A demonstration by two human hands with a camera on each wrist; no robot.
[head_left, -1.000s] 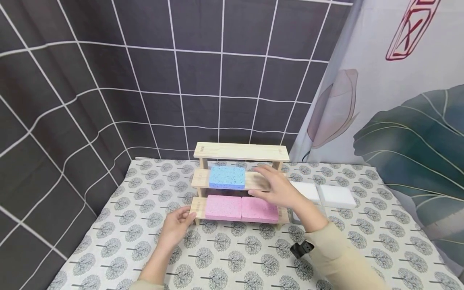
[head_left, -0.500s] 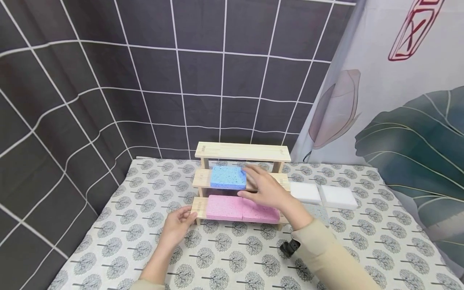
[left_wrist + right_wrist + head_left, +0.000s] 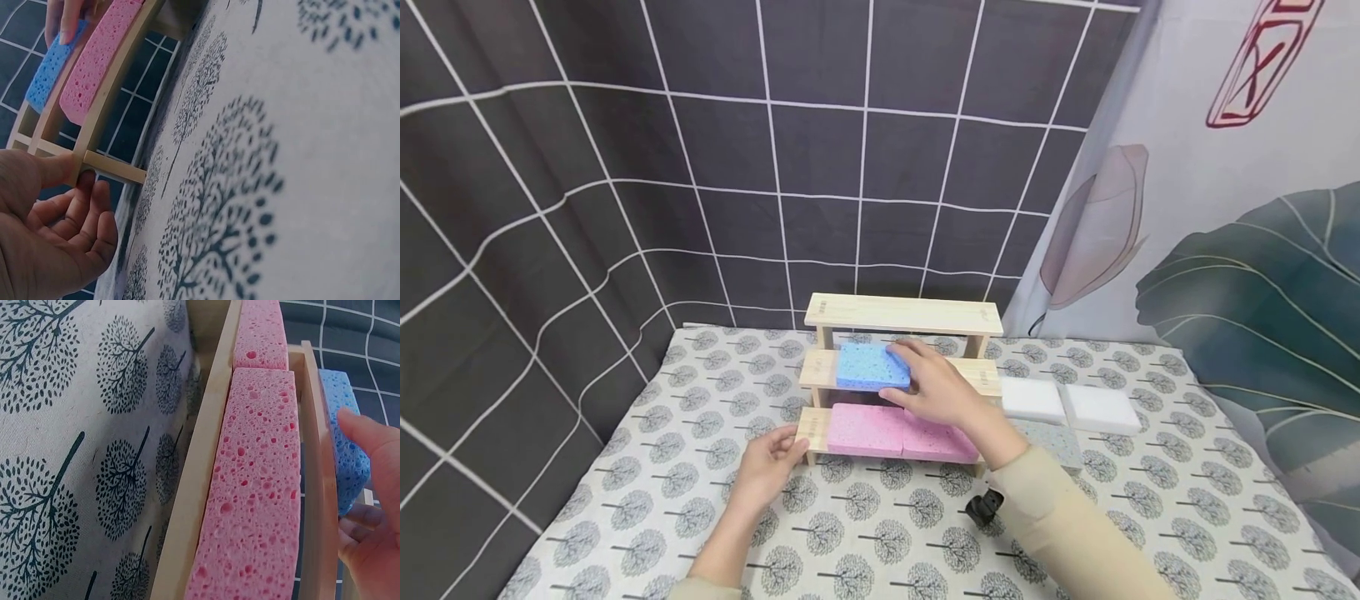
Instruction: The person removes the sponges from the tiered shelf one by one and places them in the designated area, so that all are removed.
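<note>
A three-tier wooden rack [image 3: 902,312] stands on a tree-print cloth. With thumb above and fingers beneath, my left hand [image 3: 765,471] pinches the left end of its lowest shelf [image 3: 95,140]. On the middle shelf lies a blue sponge [image 3: 867,367], left of centre. My right hand [image 3: 936,387] grips its right end; in the right wrist view the thumb [image 3: 357,428] presses its front face and the other fingers are partly hidden behind it. Two pink sponges [image 3: 865,429] sit end to end along the lowest shelf, below the right hand.
Two white sponges [image 3: 1032,400] lie side by side on the cloth right of the rack. A speckled grey sponge [image 3: 1052,446] lies in front of them, partly behind the right forearm. A dark grid curtain [image 3: 820,150] hangs behind the rack.
My right hand has moved left along the middle shelf from beside the blue sponge and taken hold of its right end. My left hand stays on the lowest shelf.
</note>
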